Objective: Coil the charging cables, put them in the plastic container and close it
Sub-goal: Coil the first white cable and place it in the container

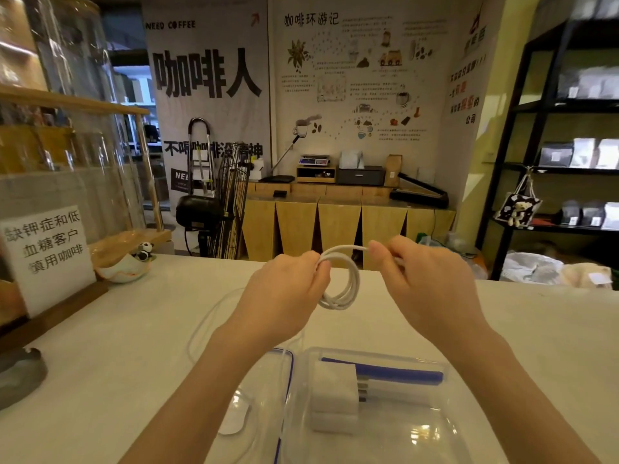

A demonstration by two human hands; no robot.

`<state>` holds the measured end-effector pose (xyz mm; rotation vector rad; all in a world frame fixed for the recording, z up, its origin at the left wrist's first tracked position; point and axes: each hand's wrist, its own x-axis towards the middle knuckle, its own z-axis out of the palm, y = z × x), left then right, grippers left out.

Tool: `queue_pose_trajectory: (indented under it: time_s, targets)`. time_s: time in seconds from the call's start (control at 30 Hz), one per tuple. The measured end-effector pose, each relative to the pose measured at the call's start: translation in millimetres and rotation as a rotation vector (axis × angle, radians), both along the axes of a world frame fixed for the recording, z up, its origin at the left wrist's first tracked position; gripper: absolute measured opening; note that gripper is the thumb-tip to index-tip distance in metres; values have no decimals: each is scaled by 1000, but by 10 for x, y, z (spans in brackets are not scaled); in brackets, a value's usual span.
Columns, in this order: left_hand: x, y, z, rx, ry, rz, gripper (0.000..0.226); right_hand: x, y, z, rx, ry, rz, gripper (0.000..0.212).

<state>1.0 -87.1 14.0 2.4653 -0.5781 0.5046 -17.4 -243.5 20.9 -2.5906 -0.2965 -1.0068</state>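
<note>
Two bare hands are raised over the pale worktop [100,356] at the centre of the frame, with a white charging cable [345,289] between them. The left hand [284,293] has its fingers [320,272] clenched on the left side of a small coil of several loops, which hangs below the grip. The right hand [425,279] pinches the strand that leaves the top of the coil, its fingers [376,251] closed on it just right of the loops. The two hands are near each other but apart, with the coil in the gap.

More white cable lies loose on the worktop below the left forearm, curving toward the lower centre of the frame; how it joins the coil is hidden by the hand.

At the bottom centre, a clear plastic container [418,430] sits open on the worktop beneath the right forearm. Inside it lie white charger blocks [335,386] and a blue strip [402,373]. Just left of it lies a clear lid [264,396] with a blue edge.

At the left edge, a printed sign [47,252] stands on a wooden base, with a small bowl [124,271] holding a panda figure beside it. A dark round dish [20,376] sits at the lower left.
</note>
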Motion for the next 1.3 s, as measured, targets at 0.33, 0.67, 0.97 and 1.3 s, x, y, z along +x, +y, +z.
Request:
queue_pose_trajectory:
  time_s: [0.33, 0.67, 0.97, 1.3]
  targets:
    - [34, -46, -27, -302, 420, -310, 35, -167, 11, 207, 551, 656, 586, 21]
    - [13, 40, 97, -610, 507, -434, 27, 54, -5, -62, 284, -144, 291, 10]
    - [-27, -8, 85, -677, 426, -523, 26, 44, 60, -44, 668, 158, 523, 16]
    - [16, -27, 50, -724, 493, -462, 29, 80, 90, -123, 513, 229, 495, 26]
